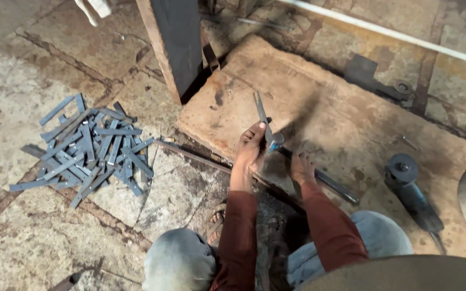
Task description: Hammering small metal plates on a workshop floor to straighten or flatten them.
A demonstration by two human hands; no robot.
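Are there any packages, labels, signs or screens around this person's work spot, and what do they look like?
None in view: only bare metal and stone, with no package, label, sign or screen.

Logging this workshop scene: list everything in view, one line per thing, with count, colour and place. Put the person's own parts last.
Metal strip: one, grey, held upright on the slab by the left hand.
Strip pile: many, too jumbled to count, grey-blue, on the floor at left.
Slab: one, rusty brown, flat on the floor, centre to right.
Hammer: one, dark handle and grey head, over the slab in the right hand.
Grinder: one, dark blue-black, lying on the slab at right.
Post: one, dark with a rusty edge, standing at top centre.
Pipe: one, white, running across top right.
Left hand: gripping the strip.
Right hand: on the hammer handle.
Knees: two, grey trousers, bottom centre.
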